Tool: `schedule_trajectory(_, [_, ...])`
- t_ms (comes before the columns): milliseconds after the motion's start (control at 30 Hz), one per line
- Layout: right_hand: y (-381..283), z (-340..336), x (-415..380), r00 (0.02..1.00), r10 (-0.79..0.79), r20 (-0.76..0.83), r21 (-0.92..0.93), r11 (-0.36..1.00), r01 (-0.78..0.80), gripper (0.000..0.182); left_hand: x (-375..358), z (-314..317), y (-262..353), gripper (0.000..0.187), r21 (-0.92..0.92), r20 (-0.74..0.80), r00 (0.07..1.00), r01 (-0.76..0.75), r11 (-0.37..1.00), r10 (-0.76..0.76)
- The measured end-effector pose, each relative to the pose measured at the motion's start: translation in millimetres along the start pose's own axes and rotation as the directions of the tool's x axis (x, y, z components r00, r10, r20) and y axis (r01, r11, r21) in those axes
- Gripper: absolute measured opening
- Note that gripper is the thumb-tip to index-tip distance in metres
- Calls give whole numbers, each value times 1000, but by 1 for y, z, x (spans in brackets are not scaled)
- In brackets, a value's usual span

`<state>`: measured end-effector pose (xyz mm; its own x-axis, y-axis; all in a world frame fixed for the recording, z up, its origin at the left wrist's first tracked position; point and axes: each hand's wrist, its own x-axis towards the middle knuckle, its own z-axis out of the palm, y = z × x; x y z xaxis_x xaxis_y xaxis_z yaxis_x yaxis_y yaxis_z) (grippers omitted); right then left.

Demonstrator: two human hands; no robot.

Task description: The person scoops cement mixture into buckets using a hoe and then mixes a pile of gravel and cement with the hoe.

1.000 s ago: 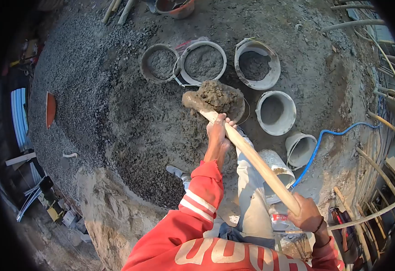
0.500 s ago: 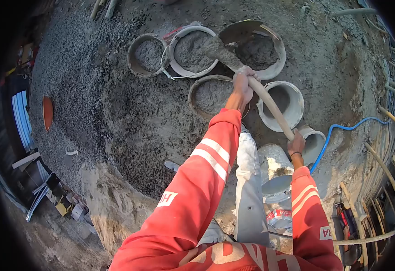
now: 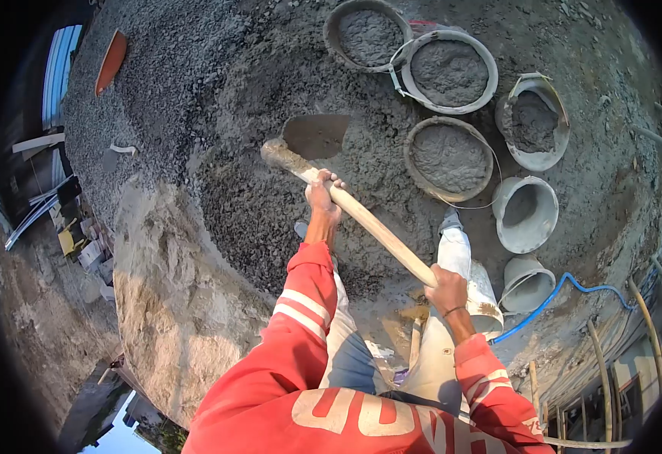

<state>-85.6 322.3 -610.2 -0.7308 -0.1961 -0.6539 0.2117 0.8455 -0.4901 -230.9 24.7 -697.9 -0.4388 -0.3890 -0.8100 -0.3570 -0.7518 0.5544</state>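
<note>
My left hand (image 3: 323, 195) is wrapped round the upper part of a wooden-handled hoe (image 3: 380, 233), close to its head. Farther down, near the handle's end, my right hand (image 3: 446, 290) grips the same shaft. The hoe's broad, dark blade (image 3: 314, 138) is over a bed of wet grey concrete mix (image 3: 263, 200), its socket caked with cement. Just right of the blade stands a round bucket (image 3: 411, 175) filled with concrete. Behind it is a white-rimmed bucket (image 3: 493, 74), also full, with its wire handle hanging at the side.
Another filled bucket (image 3: 331, 38) stands at the top, and a partly filled one (image 3: 562, 140) at the right. Two pale buckets (image 3: 548, 219) (image 3: 540, 296) lie tilted below it. A blue hose (image 3: 527, 321) curves along the right. Gravel (image 3: 172, 98) and a rocky mound (image 3: 172, 265) spread left.
The hoe has swung left, from over the right-hand bucket to the concrete bed. Both hands kept hold of it. The view has turned left, so the buckets appear farther right.
</note>
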Motion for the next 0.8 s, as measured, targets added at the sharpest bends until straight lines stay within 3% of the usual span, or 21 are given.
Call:
schedule_trajectory(67, [-57, 20, 49, 1000, 24, 7, 100, 995, -25, 23, 51, -4, 32, 10, 112, 27, 986, -167, 980, 165])
schedule_trajectory(167, [-128, 47, 125, 999, 25, 35, 109, 994, -29, 26, 95, 4, 44, 12, 378, 21, 967, -241, 894, 252])
schedule_trajectory(267, [-169, 84, 158, 994, 46, 97, 166, 984, -62, 28, 134, -12, 30, 14, 595, 32, 981, -173, 785, 191])
schedule_trajectory(333, [-177, 97, 153, 987, 76, 139, 187, 977, -102, 30, 146, -26, 11, 16, 818, -31, 998, -7, 576, 57])
schedule_trajectory(400, [-178, 106, 113, 944, 259, 202, 141, 947, -290, 33, 130, -48, -16, 31, 890, -15, 998, 43, 455, -66])
schedule_trajectory(533, [-161, 110, 53, 890, 380, 253, 14, 918, -396, 36, 134, -133, -119, 42, 979, 18, 1000, -13, 203, -21])
schedule_trajectory(600, [-150, 105, 34, 887, 379, 262, -42, 923, -382, 36, 119, -158, -159, 35, 936, -93, 995, 103, 337, -47])
schedule_trajectory(633, [-148, 105, 24, 878, 379, 291, -87, 925, -370, 37, 98, -156, -155, 35, 932, -93, 994, 106, 346, -54])
schedule_trajectory(700, [-152, 112, 6, 876, 376, 303, -96, 926, -365, 38, 52, -149, -125, 18, 812, -116, 970, 216, 541, -214])
schedule_trajectory(800, [-163, 118, -14, 874, 381, 303, -103, 924, -367, 40, 30, -163, -124, 17, 839, -139, 956, 252, 482, -257])
